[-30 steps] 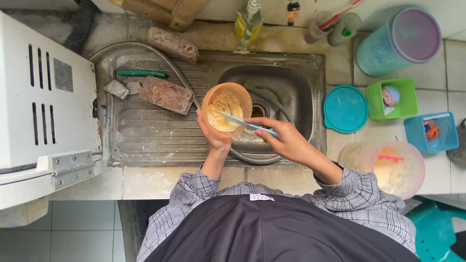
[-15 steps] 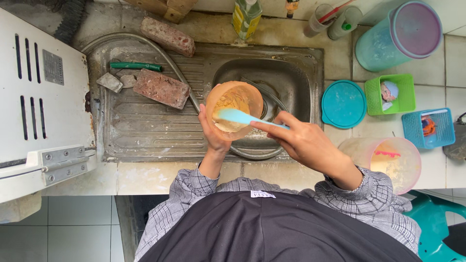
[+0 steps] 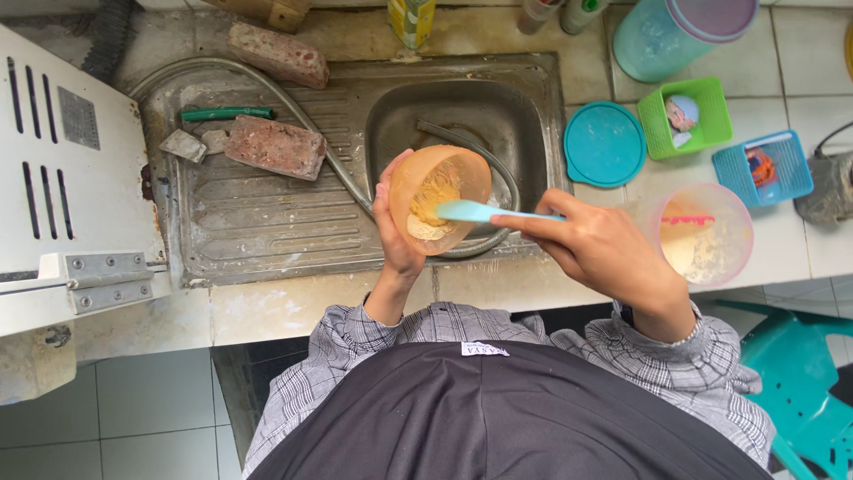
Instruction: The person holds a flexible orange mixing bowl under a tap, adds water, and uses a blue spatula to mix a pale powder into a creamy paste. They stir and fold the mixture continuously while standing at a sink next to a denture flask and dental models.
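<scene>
So I've got the orange bowl [image 3: 438, 200] tipped on its side over the sink [image 3: 533, 98], my left hand [image 3: 397, 240] wrapped around its rim from below with the opening facing right. My right hand [image 3: 604, 249] pinches the handle of the light blue spatula [image 3: 484, 212], which runs flat from right to left, blade already inside against the yellow batter [image 3: 433, 194].

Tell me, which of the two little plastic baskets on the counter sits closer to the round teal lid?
The green basket. It stands right beside the teal lid, at its upper right, while the blue basket sits farther right, past the green one.
</scene>
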The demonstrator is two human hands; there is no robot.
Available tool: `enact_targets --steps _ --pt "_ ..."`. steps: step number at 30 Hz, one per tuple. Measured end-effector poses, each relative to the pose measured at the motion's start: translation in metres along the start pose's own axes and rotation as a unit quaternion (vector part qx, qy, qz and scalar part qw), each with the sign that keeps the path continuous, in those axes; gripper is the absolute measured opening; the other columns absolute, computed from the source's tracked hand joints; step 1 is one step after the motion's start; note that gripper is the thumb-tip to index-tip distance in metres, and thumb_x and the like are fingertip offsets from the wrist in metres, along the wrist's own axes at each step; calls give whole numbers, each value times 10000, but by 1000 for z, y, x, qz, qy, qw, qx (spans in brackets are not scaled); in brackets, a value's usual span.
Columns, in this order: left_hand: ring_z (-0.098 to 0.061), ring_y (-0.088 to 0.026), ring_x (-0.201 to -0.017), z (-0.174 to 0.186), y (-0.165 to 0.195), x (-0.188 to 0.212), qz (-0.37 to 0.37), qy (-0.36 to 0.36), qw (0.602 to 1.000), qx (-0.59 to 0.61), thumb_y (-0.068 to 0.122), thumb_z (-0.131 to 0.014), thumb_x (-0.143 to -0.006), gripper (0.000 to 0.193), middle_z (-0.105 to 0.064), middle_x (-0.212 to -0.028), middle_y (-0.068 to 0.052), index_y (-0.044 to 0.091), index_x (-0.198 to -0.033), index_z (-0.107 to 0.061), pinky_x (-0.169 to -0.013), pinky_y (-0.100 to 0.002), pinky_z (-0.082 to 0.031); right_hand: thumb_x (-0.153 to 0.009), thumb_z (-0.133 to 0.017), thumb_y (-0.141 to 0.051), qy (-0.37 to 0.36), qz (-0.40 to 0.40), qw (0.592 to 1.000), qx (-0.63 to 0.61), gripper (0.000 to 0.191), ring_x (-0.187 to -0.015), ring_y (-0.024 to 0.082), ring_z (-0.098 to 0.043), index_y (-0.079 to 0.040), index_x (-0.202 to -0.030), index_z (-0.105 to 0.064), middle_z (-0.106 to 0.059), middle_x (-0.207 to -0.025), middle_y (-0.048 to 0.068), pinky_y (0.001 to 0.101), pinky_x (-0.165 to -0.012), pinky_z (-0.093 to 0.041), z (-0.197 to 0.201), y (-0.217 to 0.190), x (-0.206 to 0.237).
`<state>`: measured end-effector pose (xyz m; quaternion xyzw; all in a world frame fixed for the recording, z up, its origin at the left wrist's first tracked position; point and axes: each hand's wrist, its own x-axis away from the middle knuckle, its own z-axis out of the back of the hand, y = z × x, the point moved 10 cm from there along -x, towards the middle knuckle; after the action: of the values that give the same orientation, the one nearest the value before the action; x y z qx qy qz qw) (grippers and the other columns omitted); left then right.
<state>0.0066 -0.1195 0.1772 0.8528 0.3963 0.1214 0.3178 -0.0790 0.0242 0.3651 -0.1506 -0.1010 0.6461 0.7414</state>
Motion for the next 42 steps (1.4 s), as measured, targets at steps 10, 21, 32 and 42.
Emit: enact_targets --steps 10,21,32,42 --pt "-425 -238 -1458 -2 1 2 -85 17 993 -83 530 -358 -1096 642 -434 -1534 -126 59 -1532 -378 -1256 -403 -335 -1041 -602 -188 9 -183 956 -231 318 -541 106 -509 -227 -1341 -699 -516 -606 -22 291 -514 -449 -55 54 26" --pt "-489 -273 -1411 23 -18 -10 -21 74 997 23 556 -293 -1086 665 -517 -1494 -118 64 -1512 -429 -1210 -430 -384 -1078 -553 -171 91 -39 951 -295 434 -710 178 -561 -181 -1511 -530 -547 -863 25 326 -612 -470 -64 5 1" --pt "-551 -261 -1336 51 -35 -12 54 105 986 121 576 -283 -1087 680 -576 -1429 -115 46 -1456 -495 -1143 -418 -440 -912 -613 -29 -1 -8 1000 -11 658 -729 323 -637 -320 -1493 -515 -547 -1007 127 435 -590 -538 -31 -3 -25" --pt "-518 -257 -1382 65 -30 -18 29 121 989 79 547 -306 -1078 652 -555 -1466 -110 70 -1490 -470 -1176 -413 -417 -940 -627 -123 -81 -6 995 -53 585 -766 322 -628 -304 -1489 -530 -537 -934 130 446 -655 -515 -46 7 -50"
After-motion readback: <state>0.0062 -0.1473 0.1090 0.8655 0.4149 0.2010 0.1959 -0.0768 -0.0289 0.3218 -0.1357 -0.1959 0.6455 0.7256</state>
